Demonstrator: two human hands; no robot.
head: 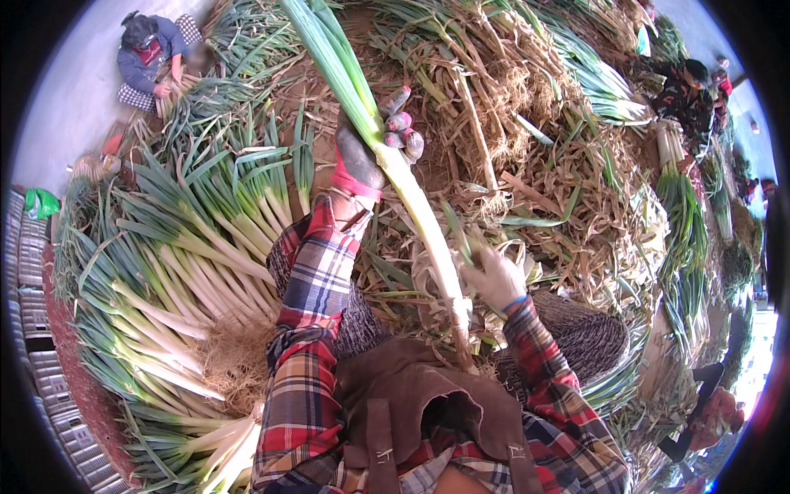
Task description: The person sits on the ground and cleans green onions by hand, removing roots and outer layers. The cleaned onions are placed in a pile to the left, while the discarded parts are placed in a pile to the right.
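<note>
A long green onion (426,213) slants across the middle, its green leaves at the top and its root end low over the brown apron (426,376). My left hand (382,142), in a grey glove with a pink cuff, grips the stalk where white turns green. Close beside the lower white shank is my right hand (498,281) in a whitish glove. Its fingers are curled and blurred by motion, around what looks like a strip of green leaf (455,228). The right fingertips are partly hidden.
Green onions with roots (191,278) lie heaped at my left. Dry peeled leaves (592,234) cover the floor ahead and right, with uncleaned stalks (475,117) beyond. A person (151,55) sits at upper left; others are far right. Plastic crates (55,383) line the left edge.
</note>
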